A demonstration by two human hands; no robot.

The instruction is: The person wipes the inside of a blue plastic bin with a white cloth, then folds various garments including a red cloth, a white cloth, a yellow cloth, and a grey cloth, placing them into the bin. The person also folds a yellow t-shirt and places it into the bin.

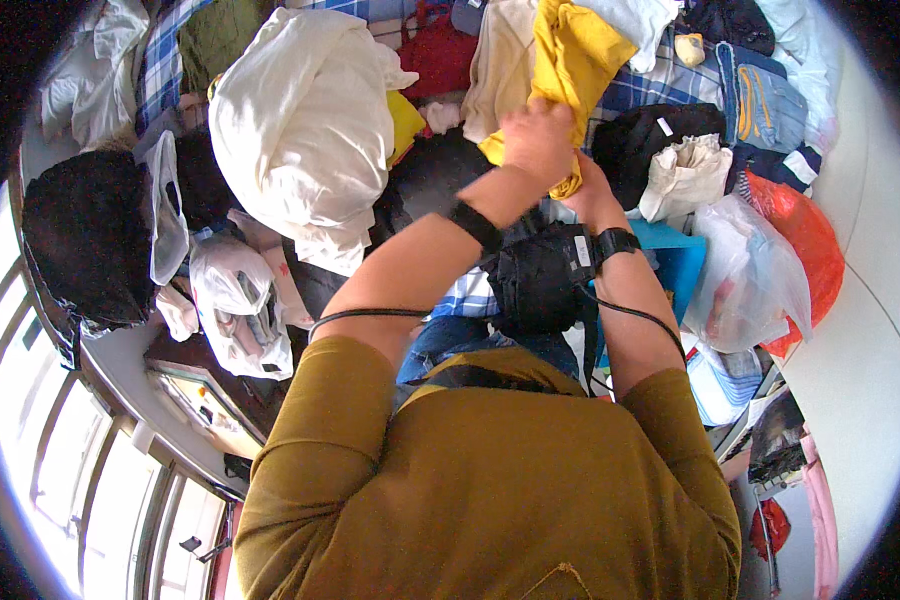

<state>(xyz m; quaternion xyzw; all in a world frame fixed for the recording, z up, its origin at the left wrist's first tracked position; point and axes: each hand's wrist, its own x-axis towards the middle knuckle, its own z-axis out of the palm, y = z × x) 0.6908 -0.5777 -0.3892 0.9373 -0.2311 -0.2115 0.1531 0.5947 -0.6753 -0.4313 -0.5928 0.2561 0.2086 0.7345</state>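
Observation:
A yellow garment (pixel 574 55) spreads over the far middle of the bed, and its near end hangs down to my hands. My left hand (pixel 538 145) reaches across with its fingers curled on the cloth, somewhat blurred by motion. Just right of it, my right hand (pixel 592 192) grips the bunched lower end of the same garment, its fingers partly hidden. Beige trousers (pixel 498 65) lie left of the yellow cloth. Black clothing (pixel 655 150) and a cream folded garment (pixel 686 176) lie to the right. Folded black clothing (pixel 540 285) sits close to my lap.
A big white cloth heap (pixel 300 120) stands at the left, near a black bag (pixel 90 240) and a white plastic bag (pixel 235 300). On the right are a blue box (pixel 675 260), a clear plastic bag (pixel 748 270), a red bag (pixel 815 250) and folded jeans (pixel 770 100).

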